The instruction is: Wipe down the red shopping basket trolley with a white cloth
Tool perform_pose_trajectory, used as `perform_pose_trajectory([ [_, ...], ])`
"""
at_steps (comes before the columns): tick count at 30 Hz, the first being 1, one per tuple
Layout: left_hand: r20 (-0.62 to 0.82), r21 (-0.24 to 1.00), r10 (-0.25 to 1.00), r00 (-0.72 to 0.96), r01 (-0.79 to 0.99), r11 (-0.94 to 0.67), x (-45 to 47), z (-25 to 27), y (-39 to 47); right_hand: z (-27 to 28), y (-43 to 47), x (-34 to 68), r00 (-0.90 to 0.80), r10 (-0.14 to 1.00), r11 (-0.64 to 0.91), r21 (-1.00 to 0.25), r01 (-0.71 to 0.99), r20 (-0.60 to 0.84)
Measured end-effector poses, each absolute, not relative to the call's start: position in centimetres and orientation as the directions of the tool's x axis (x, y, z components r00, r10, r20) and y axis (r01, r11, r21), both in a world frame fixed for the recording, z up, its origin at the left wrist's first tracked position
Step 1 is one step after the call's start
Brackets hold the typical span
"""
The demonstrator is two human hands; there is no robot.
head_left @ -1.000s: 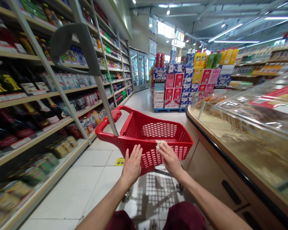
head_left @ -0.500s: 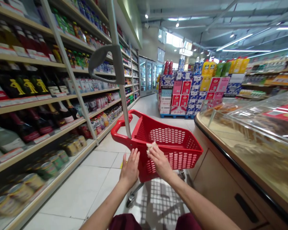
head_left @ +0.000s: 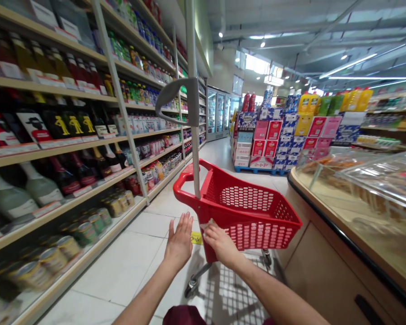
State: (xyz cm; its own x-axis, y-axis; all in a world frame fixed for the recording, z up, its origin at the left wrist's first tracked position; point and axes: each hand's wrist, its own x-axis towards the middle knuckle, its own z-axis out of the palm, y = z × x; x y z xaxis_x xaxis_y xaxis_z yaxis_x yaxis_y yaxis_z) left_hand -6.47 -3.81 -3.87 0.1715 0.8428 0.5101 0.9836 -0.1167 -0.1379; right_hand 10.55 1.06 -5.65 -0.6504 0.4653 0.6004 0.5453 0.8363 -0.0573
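In front of me stands a red plastic shopping basket on wheels (head_left: 257, 198), with a metal pole (head_left: 196, 149) rising from its near end and a grey loop handle (head_left: 192, 101) on the pole. My right hand (head_left: 221, 241) presses a pale, crumpled cloth (head_left: 207, 223) against the basket's near side; the fingers cover most of the cloth. To the left of the basket my left hand (head_left: 180, 237) is held out with its fingers stretched, holding nothing. Whether its fingertips touch the basket I cannot tell.
Shelves of bottles and cans (head_left: 122, 149) run along the left. At the right is a food counter (head_left: 325, 216) with clear covers, close to the basket. Ahead stands a stack of drink cartons (head_left: 270, 135) on a blue pallet. A yellow floor sticker (head_left: 196, 238) lies behind the basket.
My right hand has slid with the cloth down and left across the basket's side, toward its near corner. The view has shifted, so the basket sits further right. My left hand stays outstretched.
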Motion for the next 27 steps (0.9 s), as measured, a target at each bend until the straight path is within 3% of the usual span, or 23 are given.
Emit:
perform_pose_trajectory([
  [6,0.500,-0.139,0.853,0.150,0.986,-0.092,-7.0,-3.2,-3.8,-2.2,1.5,8.2,-0.478,0.398,0.818,-0.067,0.572,0.783],
  [11,0.544,-0.130,0.820,0.175,0.984,-0.123,-6.0,-1.9,-3.3,-0.4,1.8,7.9,-0.635,0.414,0.865,-0.066,0.497,0.652],
  [13,0.564,-0.132,0.805,0.183,0.983,-0.131,-5.8,-1.5,-3.0,0.0,1.9,8.5,-0.608,0.434,0.859,-0.101,0.502,0.665],
  [17,0.598,-0.133,0.774,0.209,0.978,-0.161,-4.7,-0.4,-1.6,0.8,3.3,9.5,-0.386,0.480,0.767,-0.164,0.621,0.788],
  [22,0.635,-0.173,0.710,0.305,0.952,-0.254,-1.9,1.2,0.9,-1.5,5.7,12.7,-0.350,0.644,0.597,-0.161,0.786,0.681],
  [27,0.587,-0.187,0.740,0.328,0.945,-0.270,-0.5,0.8,2.5,-4.0,5.4,23.2,-0.208,0.704,0.425,-0.168,0.889,0.679],
])
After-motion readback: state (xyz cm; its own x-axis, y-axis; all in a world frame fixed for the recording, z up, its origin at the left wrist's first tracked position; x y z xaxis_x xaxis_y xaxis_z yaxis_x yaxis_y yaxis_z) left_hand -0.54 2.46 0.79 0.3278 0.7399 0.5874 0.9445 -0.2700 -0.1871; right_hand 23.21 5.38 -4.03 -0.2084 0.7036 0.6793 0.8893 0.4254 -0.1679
